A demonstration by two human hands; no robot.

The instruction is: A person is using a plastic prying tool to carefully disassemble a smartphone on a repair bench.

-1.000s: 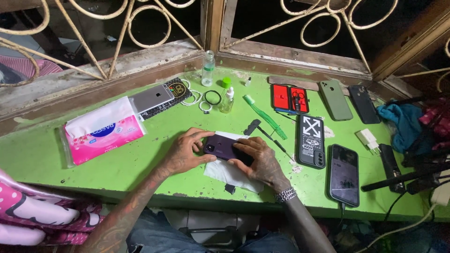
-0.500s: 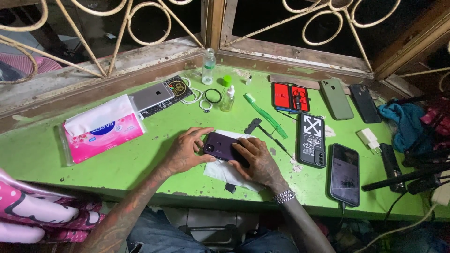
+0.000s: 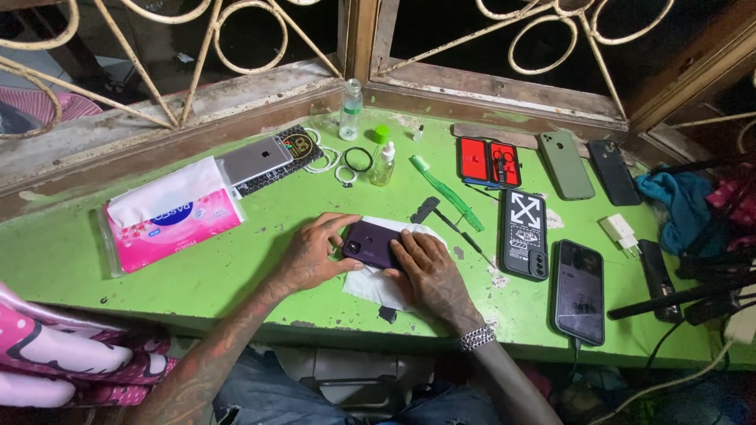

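A dark purple phone (image 3: 370,244) lies back-up on a white tissue (image 3: 376,285) in the middle of the green table (image 3: 236,267). My left hand (image 3: 311,252) grips its left end with fingers curled over the top edge. My right hand (image 3: 429,271) presses flat on its right half and hides that part. A small black piece (image 3: 387,315) lies on the table just below the tissue.
A pink tissue pack (image 3: 169,216) and a silver phone (image 3: 253,161) lie at left. Small bottles (image 3: 350,110), a green toothbrush (image 3: 447,193), black tools (image 3: 441,220), a red tool case (image 3: 490,161) and several phones (image 3: 525,232) fill the right. Cables hang at the right edge.
Both hands stay on the purple phone; it has shifted only slightly on the tissue. Nothing else has moved.
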